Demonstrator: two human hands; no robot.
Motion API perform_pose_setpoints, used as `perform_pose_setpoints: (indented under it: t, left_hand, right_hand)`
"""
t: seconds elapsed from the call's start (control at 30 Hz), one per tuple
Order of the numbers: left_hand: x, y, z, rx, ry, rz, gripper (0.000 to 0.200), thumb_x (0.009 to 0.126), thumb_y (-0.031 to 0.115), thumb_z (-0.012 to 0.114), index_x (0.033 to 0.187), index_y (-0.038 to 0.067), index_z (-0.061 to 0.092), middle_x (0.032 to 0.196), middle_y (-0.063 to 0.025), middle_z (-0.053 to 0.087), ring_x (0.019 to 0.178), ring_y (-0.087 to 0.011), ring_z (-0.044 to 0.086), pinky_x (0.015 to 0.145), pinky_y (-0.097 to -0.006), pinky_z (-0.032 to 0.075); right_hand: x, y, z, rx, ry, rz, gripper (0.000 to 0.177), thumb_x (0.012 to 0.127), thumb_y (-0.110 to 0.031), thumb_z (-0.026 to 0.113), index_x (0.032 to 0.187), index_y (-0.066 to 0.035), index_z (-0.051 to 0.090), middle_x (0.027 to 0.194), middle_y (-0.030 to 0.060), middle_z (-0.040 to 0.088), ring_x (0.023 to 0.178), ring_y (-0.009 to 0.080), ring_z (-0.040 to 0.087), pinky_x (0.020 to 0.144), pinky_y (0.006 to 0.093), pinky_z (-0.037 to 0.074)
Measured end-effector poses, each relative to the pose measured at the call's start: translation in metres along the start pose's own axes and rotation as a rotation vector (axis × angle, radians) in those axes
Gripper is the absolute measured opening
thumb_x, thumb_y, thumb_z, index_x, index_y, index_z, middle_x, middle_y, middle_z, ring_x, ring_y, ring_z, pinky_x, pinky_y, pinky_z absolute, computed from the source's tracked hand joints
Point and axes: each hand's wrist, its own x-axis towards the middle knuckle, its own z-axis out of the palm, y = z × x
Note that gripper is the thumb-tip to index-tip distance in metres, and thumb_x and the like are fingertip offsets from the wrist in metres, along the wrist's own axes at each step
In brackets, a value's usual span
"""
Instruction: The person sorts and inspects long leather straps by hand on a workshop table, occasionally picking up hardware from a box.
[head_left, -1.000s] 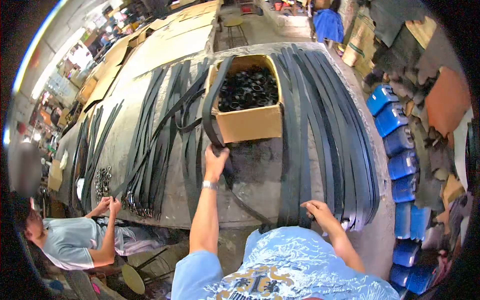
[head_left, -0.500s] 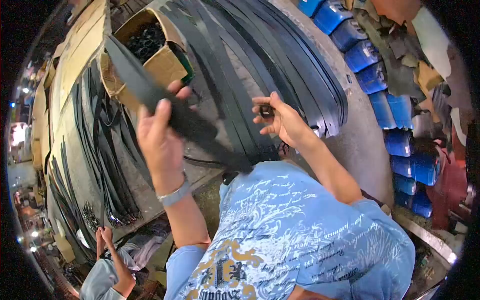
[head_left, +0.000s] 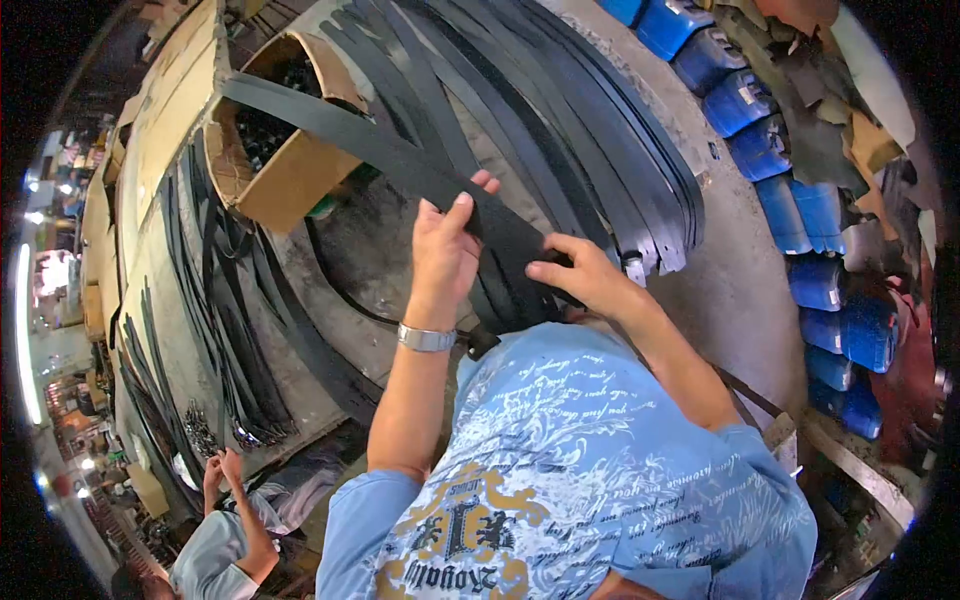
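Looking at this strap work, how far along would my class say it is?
Done, it seems: many long black straps are cut and laid side by side. In hand: a wide strap, held by the left hand, the right hand at its edge. Probably left: fitting the black rings in the cardboard box. Whether any strap is finished, I cannot tell.

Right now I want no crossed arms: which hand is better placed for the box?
Probably the left hand: it is nearer the box, though it must first leave the black strap to the right hand.
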Motion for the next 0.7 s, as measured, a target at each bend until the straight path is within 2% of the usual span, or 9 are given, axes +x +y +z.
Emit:
perform_pose_setpoints:
  t: [0.07,0.2,0.27,0.33,0.4,0.43,0.53,0.63,0.7]
  left_hand:
    - [0.001,-0.005,-0.002,-0.008,0.019,-0.006,0.029,0.096,0.01,0.056,0.123,0.003,0.047,0.12,-0.0126,0.062,0.114,-0.0279,0.059,0.096,-0.0462,0.049]
    - [-0.006,-0.02,0.004,-0.142,0.191,-0.009,0.027,0.098,0.026,0.056,0.12,0.011,0.052,0.113,-0.0069,0.062,0.109,-0.0268,0.057,0.099,-0.0456,0.043]
    - [-0.012,-0.036,-0.003,-0.161,0.134,-0.047,0.029,0.101,0.032,0.052,0.122,0.013,0.051,0.118,-0.0049,0.059,0.115,-0.0239,0.052,0.103,-0.0443,0.038]
    - [-0.021,-0.056,-0.012,-0.249,-0.095,-0.161,0.032,0.102,0.037,0.05,0.123,0.013,0.051,0.121,-0.0028,0.057,0.117,-0.0204,0.05,0.105,-0.0418,0.035]
    - [-0.029,-0.079,-0.018,-0.135,-0.057,-0.238,0.034,0.101,0.039,0.05,0.122,0.012,0.051,0.121,-0.0028,0.058,0.115,-0.0188,0.051,0.103,-0.0408,0.037]
    - [-0.036,-0.073,-0.004,-0.032,0.07,-0.302,0.033,0.101,0.038,0.051,0.12,0.011,0.052,0.117,-0.0032,0.06,0.114,-0.0176,0.053,0.1,-0.0363,0.039]
    - [-0.031,-0.082,-0.014,0.096,-0.006,-0.259,0.027,0.1,0.029,0.055,0.119,0.011,0.052,0.115,-0.0048,0.063,0.109,-0.018,0.058,0.095,-0.0375,0.046]
    - [-0.003,-0.032,-0.009,-0.16,-0.034,-0.126,0.028,0.095,0.018,0.062,0.119,0.009,0.051,0.11,-0.0098,0.066,0.099,-0.0258,0.065,0.085,-0.0433,0.055]
    - [0.031,0.009,-0.014,-0.15,-0.016,0.019,0.026,0.092,0.015,0.065,0.115,0.009,0.056,0.106,-0.0084,0.068,0.096,-0.0259,0.066,0.084,-0.0406,0.054]
  right_hand:
    - [-0.01,-0.01,-0.007,-0.211,0.083,0.055,0.036,0.086,-0.029,0.072,0.105,0.0,0.066,0.092,0.0104,0.069,0.084,0.0161,0.062,0.077,0.0319,0.049]
    - [-0.017,-0.008,-0.016,-0.208,0.151,0.08,0.029,0.086,-0.024,0.071,0.103,-0.001,0.064,0.089,0.0144,0.067,0.081,0.0189,0.062,0.074,0.034,0.048]
    - [-0.011,0.006,-0.016,-0.282,0.211,-0.117,0.032,0.087,-0.024,0.07,0.108,-0.001,0.061,0.093,0.015,0.067,0.085,0.0226,0.063,0.078,0.0353,0.049]
    - [-0.003,0.013,-0.013,-0.251,0.14,-0.051,0.043,0.087,-0.027,0.07,0.12,-0.002,0.059,0.109,0.0195,0.067,0.102,0.0283,0.065,0.087,0.0368,0.048]
    - [0.005,0.027,-0.009,-0.285,0.113,-0.031,0.047,0.087,-0.031,0.07,0.123,-0.002,0.058,0.113,0.0222,0.067,0.108,0.0295,0.064,0.089,0.0381,0.048]
    - [0.009,0.028,-0.013,-0.35,0.077,0.039,0.048,0.086,-0.033,0.07,0.121,-0.001,0.06,0.113,0.023,0.066,0.11,0.031,0.064,0.091,0.0382,0.047]
    - [-0.001,0.018,-0.02,-0.359,0.059,0.043,0.038,0.084,-0.031,0.071,0.104,0.0,0.065,0.1,0.0236,0.066,0.095,0.0349,0.065,0.081,0.0414,0.048]
    - [-0.029,0.032,-0.027,-0.518,0.075,0.044,0.034,0.084,-0.03,0.07,0.097,0.0,0.064,0.093,0.0225,0.065,0.089,0.037,0.063,0.076,0.0436,0.048]
    - [-0.057,0.056,-0.042,-0.594,0.087,0.158,0.034,0.083,-0.031,0.071,0.097,0.0,0.065,0.094,0.0224,0.065,0.091,0.0385,0.063,0.077,0.0444,0.048]
